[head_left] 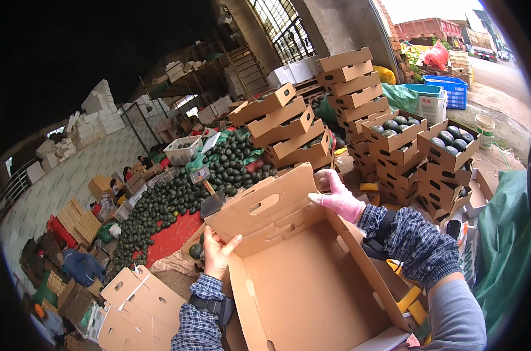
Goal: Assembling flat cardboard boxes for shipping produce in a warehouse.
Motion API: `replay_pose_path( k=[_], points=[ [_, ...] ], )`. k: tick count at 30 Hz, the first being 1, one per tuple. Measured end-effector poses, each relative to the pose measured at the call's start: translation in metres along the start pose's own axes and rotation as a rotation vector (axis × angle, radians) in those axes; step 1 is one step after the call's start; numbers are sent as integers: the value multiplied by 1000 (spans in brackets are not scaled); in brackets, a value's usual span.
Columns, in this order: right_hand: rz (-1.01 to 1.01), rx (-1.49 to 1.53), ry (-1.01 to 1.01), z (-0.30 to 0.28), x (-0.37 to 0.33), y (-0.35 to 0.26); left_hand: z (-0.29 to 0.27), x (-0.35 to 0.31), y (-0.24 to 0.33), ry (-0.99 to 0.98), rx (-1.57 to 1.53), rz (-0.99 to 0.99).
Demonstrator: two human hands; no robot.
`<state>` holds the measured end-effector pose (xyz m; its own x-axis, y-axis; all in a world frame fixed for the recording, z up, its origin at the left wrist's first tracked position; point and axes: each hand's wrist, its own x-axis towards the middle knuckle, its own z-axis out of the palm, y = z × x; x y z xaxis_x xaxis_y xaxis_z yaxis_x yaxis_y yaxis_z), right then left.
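Note:
An empty cardboard box [312, 281] with hand-hole slots is tilted in front of me, its inside facing up. My left hand [218, 253], bare, grips the left end of its far wall, thumb on the near side and fingers behind. At the far right corner, my right hand [340, 198] in a pink glove pinches the upright panel between thumb and fingers. The near end of the box runs to the lower edge of the view. Beside my left forearm lie flattened cardboard sheets [142, 307] with slots.
Dark green round fruits [218, 167] form a large heap beyond the box, by a red sheet [174, 237]. Tall stacks of cardboard boxes [289, 126] stand ahead; boxes of fruit [447, 140] are at right. A green tarp [505, 234] hangs far right. Several people [81, 263] work at left.

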<state>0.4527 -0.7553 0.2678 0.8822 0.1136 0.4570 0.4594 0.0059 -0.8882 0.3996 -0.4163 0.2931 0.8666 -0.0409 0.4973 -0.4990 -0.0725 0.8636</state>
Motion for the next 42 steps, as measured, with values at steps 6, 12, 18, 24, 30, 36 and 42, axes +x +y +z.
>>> replay_pose_path(
  k=[6,12,18,24,30,36,42],
  points=[
    [59,576,-491,-21,-19,19,-58,-21,30,-506,-34,-377],
    [96,-174,-866,-20,20,-30,-38,3,37,-686,436,-369],
    [157,-1106,-973,28,25,-79,-8,20,36,-917,1044,-204],
    [-252,-1496,-814,46,19,-58,-2,6,6,-666,1257,56],
    [-177,-1481,-726,42,13,-62,3,-4,1,-494,1229,168],
    [-9,-265,-375,-11,9,-92,-145,-64,95,69,1190,-112],
    [70,-506,-423,-100,-36,-84,-284,-253,112,810,921,-137]
  ],
)
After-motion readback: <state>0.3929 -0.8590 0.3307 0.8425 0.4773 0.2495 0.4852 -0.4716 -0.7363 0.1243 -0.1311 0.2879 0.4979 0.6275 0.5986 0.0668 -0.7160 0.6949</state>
